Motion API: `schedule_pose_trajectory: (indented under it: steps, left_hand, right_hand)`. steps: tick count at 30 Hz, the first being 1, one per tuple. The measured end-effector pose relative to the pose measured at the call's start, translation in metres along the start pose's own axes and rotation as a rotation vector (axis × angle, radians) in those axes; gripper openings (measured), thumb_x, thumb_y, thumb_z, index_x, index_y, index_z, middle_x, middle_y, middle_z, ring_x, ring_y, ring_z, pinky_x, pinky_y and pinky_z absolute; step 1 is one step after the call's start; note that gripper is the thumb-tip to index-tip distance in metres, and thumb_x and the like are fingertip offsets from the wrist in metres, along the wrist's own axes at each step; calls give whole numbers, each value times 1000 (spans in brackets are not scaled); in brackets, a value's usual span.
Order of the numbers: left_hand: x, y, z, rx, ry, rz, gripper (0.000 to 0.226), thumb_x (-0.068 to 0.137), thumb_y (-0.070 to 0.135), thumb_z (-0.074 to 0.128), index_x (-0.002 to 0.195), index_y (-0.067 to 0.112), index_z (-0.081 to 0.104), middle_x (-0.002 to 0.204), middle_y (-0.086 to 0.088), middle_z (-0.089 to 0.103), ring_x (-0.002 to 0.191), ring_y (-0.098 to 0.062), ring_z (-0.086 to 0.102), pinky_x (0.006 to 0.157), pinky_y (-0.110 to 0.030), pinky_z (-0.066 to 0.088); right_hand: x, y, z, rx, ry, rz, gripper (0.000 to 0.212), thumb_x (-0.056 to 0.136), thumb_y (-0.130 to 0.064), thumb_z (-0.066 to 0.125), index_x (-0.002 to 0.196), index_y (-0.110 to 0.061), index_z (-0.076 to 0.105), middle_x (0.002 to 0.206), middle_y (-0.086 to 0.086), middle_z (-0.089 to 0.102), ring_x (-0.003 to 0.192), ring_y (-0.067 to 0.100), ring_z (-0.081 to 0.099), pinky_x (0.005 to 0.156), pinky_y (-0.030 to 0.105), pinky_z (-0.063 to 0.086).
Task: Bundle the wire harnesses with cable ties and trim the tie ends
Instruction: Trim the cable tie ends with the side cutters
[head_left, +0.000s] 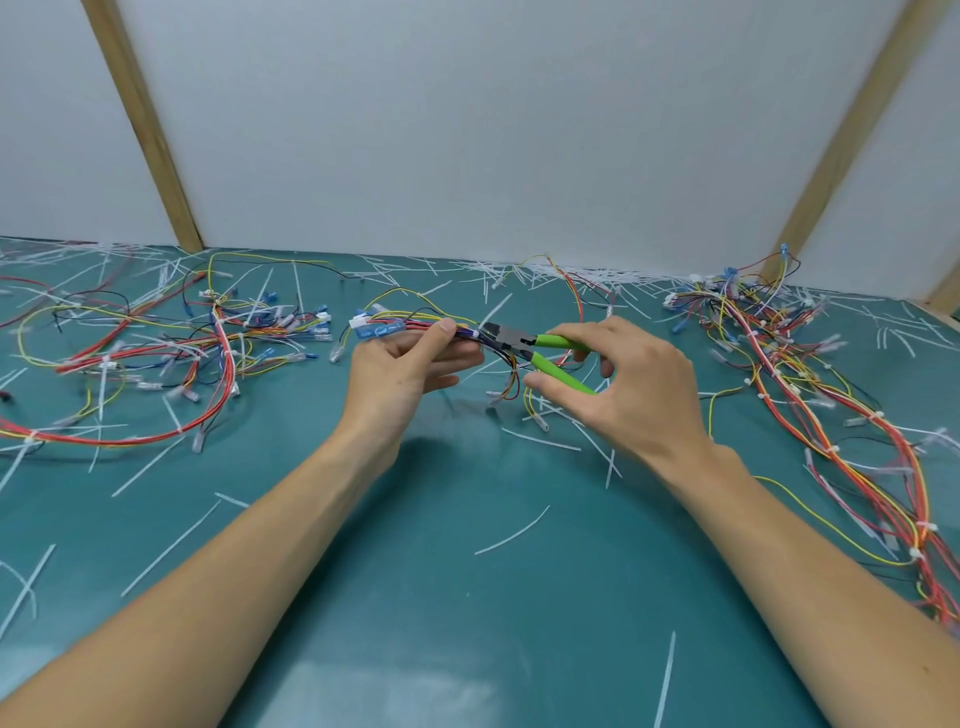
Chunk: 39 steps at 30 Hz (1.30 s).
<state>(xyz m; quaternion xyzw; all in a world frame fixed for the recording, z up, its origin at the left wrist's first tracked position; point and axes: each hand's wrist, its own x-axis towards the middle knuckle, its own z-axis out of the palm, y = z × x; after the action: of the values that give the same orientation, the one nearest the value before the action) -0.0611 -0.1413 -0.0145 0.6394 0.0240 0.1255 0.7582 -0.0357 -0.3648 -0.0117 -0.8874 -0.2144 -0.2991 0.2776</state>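
Nearest me, cut tie ends (511, 530) are lying scattered over the green surface (441, 623), white strips at all angles.

Above them I am holding the work in mid-air. My left hand (400, 374) is pinching the wire harness (415, 327) between thumb and fingers, just behind the white and blue connectors (363, 325). My right hand (623, 384) is curled round the green handles of the flush cutters (524, 345), thumb under, fingers over. The handles are standing apart, so I judge the blades are parted; their tips are sitting at the bundle just beside my left thumb. The cable tie itself is too small to make out.

Step in hand, as I judge it: trimming the tie end on this bundle. Next move calls for seating the blades flush against the tie head, clear of the coloured wires, then squeezing.

Risk: loose wires (511, 384) are hanging directly under the blades and could be nicked.

Further off, a tied harness (156, 358) is sprawling at left, and more harnesses (810, 374) are piling at right. Beyond them, white wall panels (467, 130) with wooden battens (140, 124).
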Motion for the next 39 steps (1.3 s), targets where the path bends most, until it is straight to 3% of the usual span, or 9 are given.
schedule_pose_trajectory:
  steps: [7,16,26,32,39]
  left_hand:
    - [-1,-1,2,46,5,31,22,100,27,62,90,14,77,90,-6,79,90,-19,77,77,-26,60]
    - [-2,-1,3,104,29,76,22,100,25,62,92,11,77,86,-4,79,88,-18,77,83,-35,58]
    - [-2,-2,3,148,34,124,22,101,23,60,90,13,76,84,-2,79,86,-17,77,84,-37,59]
    - [-1,-2,3,153,36,129,22,101,23,60,90,14,76,83,-1,79,86,-17,77,82,-33,59]
    - [-2,-2,3,156,37,140,22,101,23,60,89,14,76,82,-1,79,86,-16,77,79,-28,60]
  right_hand:
    - [0,-6,-2,19,25,-4,39,82,-69,68,108,-41,76,85,-14,67,70,9,57,66,32,50]
    - [-1,-2,2,-5,-8,-11,36,83,-69,67,106,-43,75,91,-18,67,74,3,51,67,30,49]
    - [-1,0,4,-3,-23,-5,37,83,-71,65,107,-44,74,88,-21,63,72,0,44,65,25,37]
    - [-1,0,4,21,-26,0,35,83,-70,65,105,-44,75,84,-20,63,72,-18,45,63,24,32]
    - [0,1,3,16,-36,-2,37,82,-72,66,106,-45,75,82,-18,62,70,-5,48,59,19,29]
